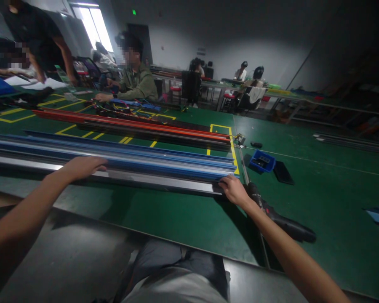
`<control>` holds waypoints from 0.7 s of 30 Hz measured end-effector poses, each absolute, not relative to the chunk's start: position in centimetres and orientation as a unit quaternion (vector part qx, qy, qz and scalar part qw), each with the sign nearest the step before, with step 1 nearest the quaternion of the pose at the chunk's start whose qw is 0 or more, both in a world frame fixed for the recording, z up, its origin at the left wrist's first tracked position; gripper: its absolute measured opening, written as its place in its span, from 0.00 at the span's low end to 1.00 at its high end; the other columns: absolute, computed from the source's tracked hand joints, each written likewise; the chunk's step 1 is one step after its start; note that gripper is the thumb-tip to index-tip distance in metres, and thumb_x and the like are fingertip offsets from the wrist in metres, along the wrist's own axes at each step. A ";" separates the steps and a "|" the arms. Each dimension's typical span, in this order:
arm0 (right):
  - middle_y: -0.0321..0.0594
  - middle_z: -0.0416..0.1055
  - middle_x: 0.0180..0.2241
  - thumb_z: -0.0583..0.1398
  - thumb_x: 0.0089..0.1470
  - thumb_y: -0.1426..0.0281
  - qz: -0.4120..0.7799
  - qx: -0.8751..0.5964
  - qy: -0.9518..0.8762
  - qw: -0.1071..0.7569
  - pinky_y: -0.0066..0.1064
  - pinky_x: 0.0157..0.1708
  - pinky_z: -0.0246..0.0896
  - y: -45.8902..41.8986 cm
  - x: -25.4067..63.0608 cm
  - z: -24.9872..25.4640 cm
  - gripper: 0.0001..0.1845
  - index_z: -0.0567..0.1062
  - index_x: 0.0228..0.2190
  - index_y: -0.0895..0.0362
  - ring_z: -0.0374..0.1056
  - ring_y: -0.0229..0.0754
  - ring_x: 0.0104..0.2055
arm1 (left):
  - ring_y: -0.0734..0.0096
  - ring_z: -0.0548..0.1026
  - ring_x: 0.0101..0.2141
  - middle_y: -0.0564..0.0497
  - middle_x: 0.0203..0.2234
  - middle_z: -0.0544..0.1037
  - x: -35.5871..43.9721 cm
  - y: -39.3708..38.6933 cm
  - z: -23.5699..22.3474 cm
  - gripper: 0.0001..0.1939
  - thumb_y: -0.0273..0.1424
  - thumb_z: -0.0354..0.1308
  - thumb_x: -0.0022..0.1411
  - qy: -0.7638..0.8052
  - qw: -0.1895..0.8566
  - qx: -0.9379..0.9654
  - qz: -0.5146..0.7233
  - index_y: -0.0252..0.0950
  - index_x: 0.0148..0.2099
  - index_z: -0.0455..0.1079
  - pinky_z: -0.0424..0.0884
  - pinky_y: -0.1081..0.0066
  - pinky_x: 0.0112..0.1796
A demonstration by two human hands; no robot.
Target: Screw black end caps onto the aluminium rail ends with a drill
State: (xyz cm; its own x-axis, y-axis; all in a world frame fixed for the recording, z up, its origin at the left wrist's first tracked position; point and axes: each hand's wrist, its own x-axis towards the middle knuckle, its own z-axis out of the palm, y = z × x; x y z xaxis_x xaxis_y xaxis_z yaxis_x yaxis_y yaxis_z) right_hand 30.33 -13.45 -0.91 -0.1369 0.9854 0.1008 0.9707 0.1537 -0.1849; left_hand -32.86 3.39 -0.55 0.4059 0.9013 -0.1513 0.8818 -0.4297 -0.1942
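A long silver and dark metal profile [164,182] lies along the near side of the green table. My left hand [82,167] reaches over it left of the middle, fingers bent across its far edge. At the profile's right end, my right hand [233,188] is closed on the tip, with its fingers curled over the top. Blue metal profiles [164,158] lie just behind, parallel to it and close against its far side. The undersides of both hands are hidden.
Red-orange profiles [145,125] and wires [123,110] lie farther back. A cordless drill [287,225] is right of my right hand, with a blue bin [262,161] and a dark flat object [283,172] beyond. A co-worker [139,80] sits across the table [164,214].
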 end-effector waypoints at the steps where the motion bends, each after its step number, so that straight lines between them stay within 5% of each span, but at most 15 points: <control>1: 0.48 0.77 0.40 0.56 0.67 0.69 0.041 -0.649 -0.753 0.100 0.32 0.45 0.60 -13.4 30.4 -1.0 0.13 0.81 0.39 0.58 0.71 0.48 0.44 | 0.49 0.76 0.55 0.38 0.56 0.77 -32.8 3.4 -0.8 0.23 0.37 0.46 0.69 -0.532 0.041 -0.836 0.124 0.35 0.58 0.73 0.72 0.57 0.51; 21: 0.48 0.78 0.41 0.54 0.68 0.67 0.084 -0.635 -0.764 0.072 0.33 0.47 0.62 -13.1 31.2 -1.3 0.15 0.80 0.39 0.59 0.73 0.49 0.46 | 0.60 0.76 0.54 0.43 0.55 0.78 -30.9 2.9 -2.3 0.18 0.31 0.51 0.69 -0.532 0.016 -0.836 0.131 0.34 0.58 0.72 0.69 0.68 0.51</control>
